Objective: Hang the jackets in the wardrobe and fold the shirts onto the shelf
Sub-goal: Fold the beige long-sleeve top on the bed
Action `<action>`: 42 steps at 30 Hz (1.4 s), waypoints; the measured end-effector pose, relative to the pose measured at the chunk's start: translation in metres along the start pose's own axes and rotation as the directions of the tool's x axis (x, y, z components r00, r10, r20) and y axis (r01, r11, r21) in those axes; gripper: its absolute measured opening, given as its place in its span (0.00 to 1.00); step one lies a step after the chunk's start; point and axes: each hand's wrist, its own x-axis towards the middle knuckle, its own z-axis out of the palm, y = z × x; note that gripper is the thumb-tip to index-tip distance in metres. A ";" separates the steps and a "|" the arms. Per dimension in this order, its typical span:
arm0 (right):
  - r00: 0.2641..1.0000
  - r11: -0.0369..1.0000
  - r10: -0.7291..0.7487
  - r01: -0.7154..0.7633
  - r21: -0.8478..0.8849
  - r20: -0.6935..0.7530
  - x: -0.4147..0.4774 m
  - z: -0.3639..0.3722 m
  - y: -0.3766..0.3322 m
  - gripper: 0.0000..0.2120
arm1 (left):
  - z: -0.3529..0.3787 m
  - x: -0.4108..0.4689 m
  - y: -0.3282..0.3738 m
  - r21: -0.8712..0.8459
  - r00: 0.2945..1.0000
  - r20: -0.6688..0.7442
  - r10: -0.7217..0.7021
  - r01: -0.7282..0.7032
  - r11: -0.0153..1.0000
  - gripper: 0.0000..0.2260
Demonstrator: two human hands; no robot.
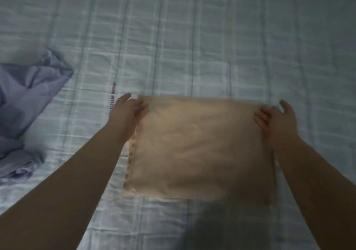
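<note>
A folded beige cotton shirt (200, 147) lies flat as a squarish packet on a bed covered with a pale blue checked sheet (192, 47). It sits toward the near side of the bed, roughly midway between left and right. A thin strip of patterned lining shows along the shirt's left edge.

Both bare forearms reach in from the near side, one along each side of the shirt. The left hand (133, 109) is at the shirt's far left corner. Its grip is wide: the fingers (141, 107) lie on top of the cloth just inside the edge, and the thumb is spread up and away over the sheet, clear of the fabric. The right hand (275, 117) mirrors it at the far right corner, with its fingers (260, 118) laid on the cloth and its thumb lifted apart from them, pointing toward the far side of the bed. Neither thumb closes against the fingers. The blur hides whether any fingertip hooks under the edge.

A crumpled lavender garment of thin fabric (25, 99) is heaped toward the left side of the bed, well apart from the shirt and from the left arm. A dark shadow falls on the sheet just in front of the shirt's near edge.
</note>
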 end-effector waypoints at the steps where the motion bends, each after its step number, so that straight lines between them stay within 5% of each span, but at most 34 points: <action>1: 0.999 0.999 -0.035 0.035 -0.020 -0.012 -0.001 0.001 0.004 0.24 | 0.000 0.001 -0.006 0.078 0.998 0.002 0.055 -0.055 0.995 0.24; 4: 0.984 0.959 -0.178 0.176 -0.223 0.013 -0.003 -0.001 0.024 0.19 | 0.000 -0.007 -0.025 0.483 0.950 0.176 0.258 -0.312 0.818 0.24; 6: 0.932 0.742 -0.346 0.344 -0.576 0.111 -0.013 -0.005 0.034 0.18 | -0.003 -0.018 -0.039 0.702 0.843 0.365 0.395 -0.528 0.479 0.23; 9: 0.745 0.260 -0.511 0.610 -0.749 0.429 -0.046 -0.014 0.044 0.20 | -0.010 -0.044 -0.062 0.727 0.649 0.631 0.425 -0.686 -0.034 0.23; 12: 0.575 -0.047 -0.487 0.734 -0.677 0.657 -0.086 -0.033 0.065 0.26 | -0.030 -0.085 -0.090 0.710 0.620 0.701 0.354 -0.654 -0.261 0.27; 14: 0.577 -0.126 -0.457 0.712 -0.691 0.677 -0.106 -0.055 0.085 0.28 | -0.055 -0.109 -0.108 0.715 0.644 0.699 0.310 -0.618 -0.328 0.28; 19: 0.631 -0.161 -0.391 0.670 -0.725 0.670 -0.125 -0.100 0.128 0.29 | -0.096 -0.124 -0.135 0.748 0.714 0.646 0.269 -0.521 -0.412 0.26; 23: 0.711 -0.164 -0.360 0.589 -0.791 0.604 -0.116 -0.116 0.145 0.32 | -0.111 -0.108 -0.148 0.740 0.704 0.650 0.288 -0.498 -0.452 0.26; 30: 0.711 -0.137 -0.357 0.602 -0.787 0.606 -0.109 -0.118 0.151 0.32 | -0.110 -0.110 -0.152 0.755 0.716 0.626 0.309 -0.458 -0.469 0.26; 34: 0.701 0.107 -0.409 0.672 -0.732 0.584 -0.116 -0.120 0.132 0.27 | -0.090 -0.128 -0.136 0.798 0.747 0.581 0.322 -0.446 -0.405 0.26; 38: 0.830 0.365 -0.439 0.515 -0.776 0.344 -0.122 -0.131 0.116 0.23 | -0.014 -0.138 -0.128 0.644 0.568 0.761 0.312 -0.719 -0.262 0.17; 42: 0.949 0.534 -0.297 0.253 -0.807 0.102 -0.124 -0.133 0.115 0.24 | 0.113 -0.143 -0.140 0.682 0.668 0.725 0.170 -0.730 -0.037 0.13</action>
